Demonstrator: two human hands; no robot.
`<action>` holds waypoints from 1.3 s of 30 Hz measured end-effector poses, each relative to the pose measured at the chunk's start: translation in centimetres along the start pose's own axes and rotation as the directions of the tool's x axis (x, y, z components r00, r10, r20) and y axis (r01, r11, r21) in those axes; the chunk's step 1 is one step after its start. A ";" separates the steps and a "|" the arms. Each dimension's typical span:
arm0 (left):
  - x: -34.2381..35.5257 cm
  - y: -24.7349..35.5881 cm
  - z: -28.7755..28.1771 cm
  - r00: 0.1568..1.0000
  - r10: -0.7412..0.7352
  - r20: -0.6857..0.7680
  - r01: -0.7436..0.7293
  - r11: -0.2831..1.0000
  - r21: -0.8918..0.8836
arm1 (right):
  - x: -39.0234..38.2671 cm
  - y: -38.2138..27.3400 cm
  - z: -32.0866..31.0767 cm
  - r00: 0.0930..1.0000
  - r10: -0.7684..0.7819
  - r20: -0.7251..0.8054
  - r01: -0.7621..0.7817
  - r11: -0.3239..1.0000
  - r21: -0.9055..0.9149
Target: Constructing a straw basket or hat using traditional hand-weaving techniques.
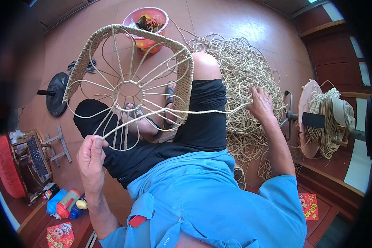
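Note:
A half-woven basket (187, 84) rests over my knees, its wire spokes spreading from a small ring (129, 82). Braided cord covers its far and right sides, while bare wire loops show nearer me. My left hand (92, 159) is closed at the near-left edge, gripping the frame where the cord (206, 112) reaches it. From there the cord stretches right across the spokes and over my thigh to my right hand (261, 103). That hand pinches the cord near its thumb, above the cord pile, its other fingers partly extended.
A big tangled cord pile (248, 62) covers the floor at right, beside a wound reel (312, 120). Ahead stands a red-and-pink bucket (166, 25) with tools inside. At left are a black round base (58, 94), a small wooden stand (58, 146) and several bottles (64, 208).

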State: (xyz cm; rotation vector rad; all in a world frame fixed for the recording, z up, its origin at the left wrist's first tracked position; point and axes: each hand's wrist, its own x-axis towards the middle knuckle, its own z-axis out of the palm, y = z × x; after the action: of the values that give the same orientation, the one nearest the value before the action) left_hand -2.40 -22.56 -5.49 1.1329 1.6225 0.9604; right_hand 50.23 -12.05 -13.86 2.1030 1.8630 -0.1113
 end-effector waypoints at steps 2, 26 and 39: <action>-0.2 0.2 -0.2 1.000 -0.015 0.016 0.015 1.000 0.008 | -0.7 -1.1 -1.6 0.999 -0.030 0.023 0.028 0.996 0.082; 0.6 -15.9 -36.0 0.664 0.198 -0.721 0.219 0.871 0.440 | -4.8 -14.7 -2.0 0.460 -0.699 -0.548 0.886 0.321 0.335; -0.4 1.0 2.0 0.966 0.088 0.241 -0.139 0.969 0.205 | -8.0 -21.2 -5.4 0.367 -0.788 -0.495 0.907 0.186 0.377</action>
State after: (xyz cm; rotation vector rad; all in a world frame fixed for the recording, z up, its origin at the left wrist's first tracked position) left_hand -0.21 -22.51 -5.06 1.4476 1.5124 0.7011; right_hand 27.55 -16.12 -10.62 0.9221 3.2752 -0.9233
